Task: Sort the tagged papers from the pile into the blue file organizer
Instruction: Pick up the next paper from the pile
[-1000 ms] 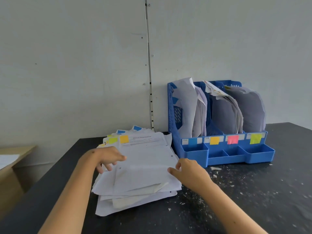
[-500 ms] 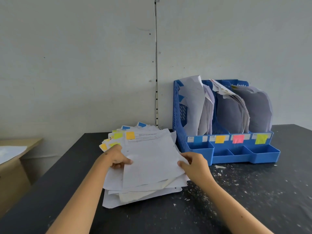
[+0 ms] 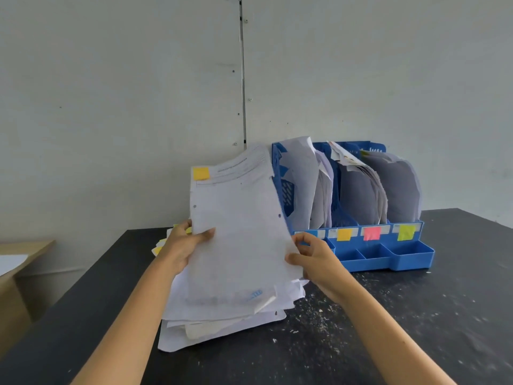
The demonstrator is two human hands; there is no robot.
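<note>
I hold a white paper with an orange tag at its top left corner, raised nearly upright above the pile. My left hand pinches its left edge and my right hand pinches its right edge. The blue file organizer stands to the right against the wall, its slots stuffed with papers. Blue, orange, pink and green tags mark its front; the orange slot tag is second from the left.
The pile lies on a black table speckled with white flecks. More tagged sheets peek out behind my left hand. A wooden desk with a white sheet stands at the far left. A grey wall rises behind.
Both hands have lifted the orange-tagged top sheet off the pile and tipped it upright, closer to the organizer. The camera view has shifted left.
</note>
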